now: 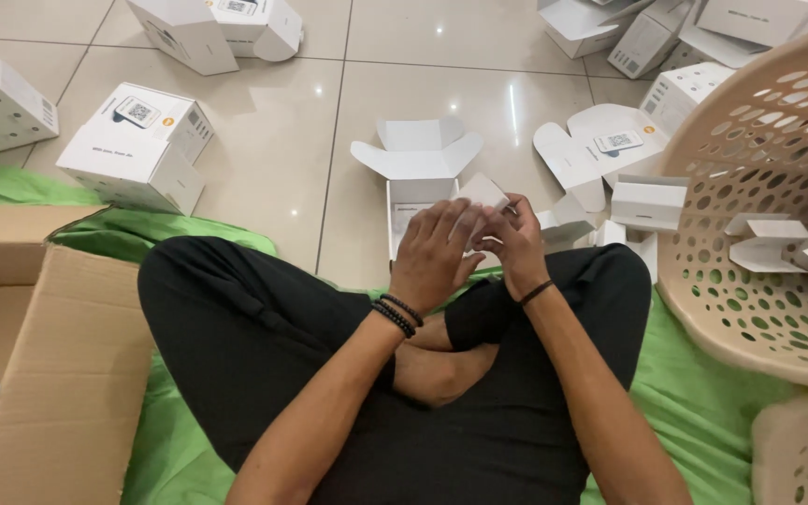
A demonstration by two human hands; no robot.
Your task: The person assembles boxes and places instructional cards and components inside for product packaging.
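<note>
White folded card piece [482, 192] sits pinched between the left hand [435, 254] and right hand [514, 245], above crossed legs. Just beyond it an open white carton [415, 168] lies on the tiled floor [273, 159]. Closed white boxes [137, 145] with square code labels stand left; a perforated beige basket [759, 243] holds more pieces right.

We see a small white cardboard piece [482, 194], tilted, pinched between our fingers [507, 224]; just beyond them an open white box [416, 164] stands, flaps up.
</note>
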